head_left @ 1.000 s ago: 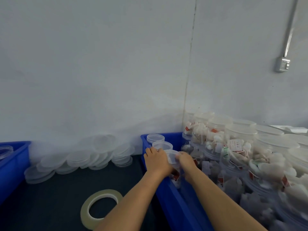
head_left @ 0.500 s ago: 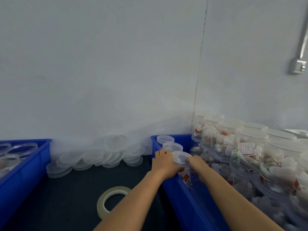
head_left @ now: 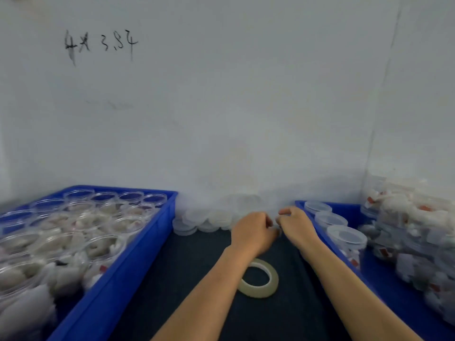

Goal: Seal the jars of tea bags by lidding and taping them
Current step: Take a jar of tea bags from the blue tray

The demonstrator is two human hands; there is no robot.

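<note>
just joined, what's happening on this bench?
A person is sealing jars of tea bags. Both hands, left hand and right hand, are together over the dark mat beside the pile of clear lids; whether they hold anything is blurred. The tape roll lies untouched on the mat. Open filled jars wait in the left blue crate.

Both hands over a dark worktop [head_left: 187, 279] at the pile of clear lids [head_left: 209, 217] against the white wall [head_left: 221, 107]. Left hand [head_left: 253, 233] and right hand [head_left: 296, 223] close together, fingers [head_left: 283, 212] curled; anything held too blurred to tell. Tape roll [head_left: 262, 279] flat beneath the left forearm. Left blue bin [head_left: 138, 257] full of open jars of tea bags [head_left: 81, 232]; right blue bin [head_left: 322, 232] with lidded jars [head_left: 344, 238] and stacked filled jars [head_left: 413, 225].
</note>
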